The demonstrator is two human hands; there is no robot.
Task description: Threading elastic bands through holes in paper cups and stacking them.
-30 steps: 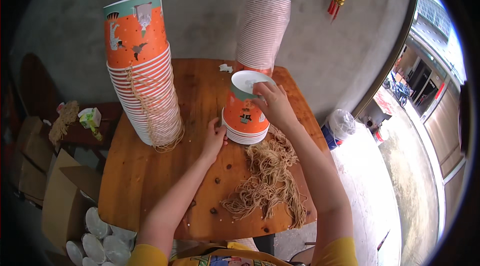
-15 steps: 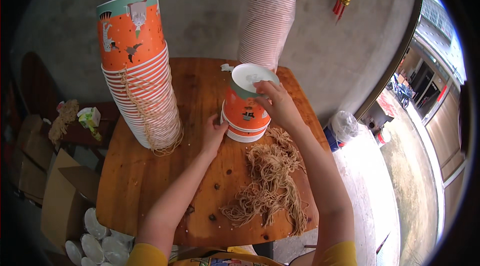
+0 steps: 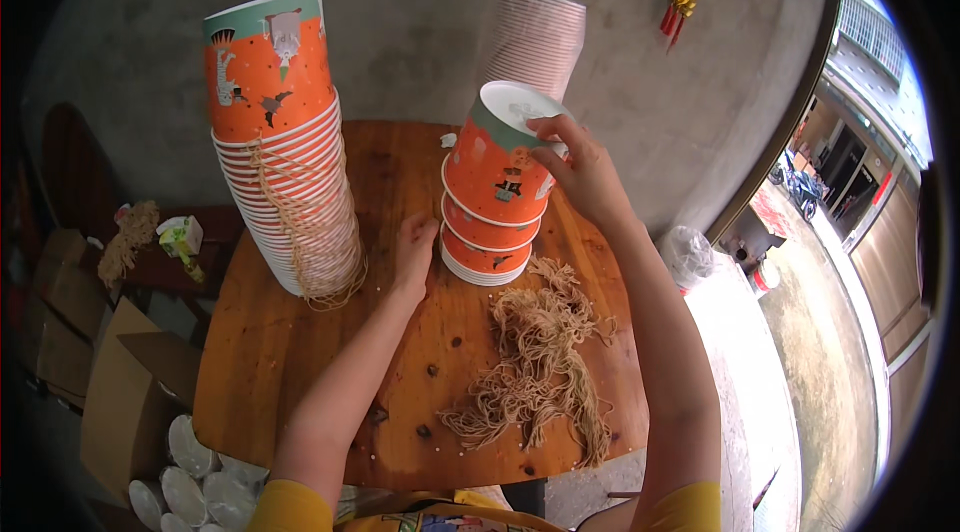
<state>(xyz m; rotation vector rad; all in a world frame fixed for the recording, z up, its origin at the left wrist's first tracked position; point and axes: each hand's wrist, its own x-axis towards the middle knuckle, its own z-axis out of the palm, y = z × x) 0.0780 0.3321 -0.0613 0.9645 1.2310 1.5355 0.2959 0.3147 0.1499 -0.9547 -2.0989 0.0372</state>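
In front of me stands a short stack of upside-down orange and green paper buckets [image 3: 497,172]. My right hand [image 3: 585,167] pinches the upper edge of the topmost one, beside its white base, and that bucket sits raised and tilted above those below. My left hand [image 3: 415,250] is just left of the stack, apart from it, with curled fingers; whether anything is inside them is hidden. A tangled bundle of tan strings [image 3: 545,362] lies on the table right of centre. To the left rises a tall bucket stack [image 3: 280,152], with tan strings draped down its side.
Behind the short stack is a plastic-wrapped stack of pale containers [image 3: 535,42]. The wooden table [image 3: 300,402] has rounded corners. At lower left are an open cardboard box [image 3: 130,402] and clear-wrapped white containers [image 3: 190,482]. A grey wall stands behind; a bright doorway opens right.
My right hand has raised the top bucket, widening the gaps between the upper buckets. My left hand has let go of the stack's lower rim and moved slightly left, its fingers curling in.
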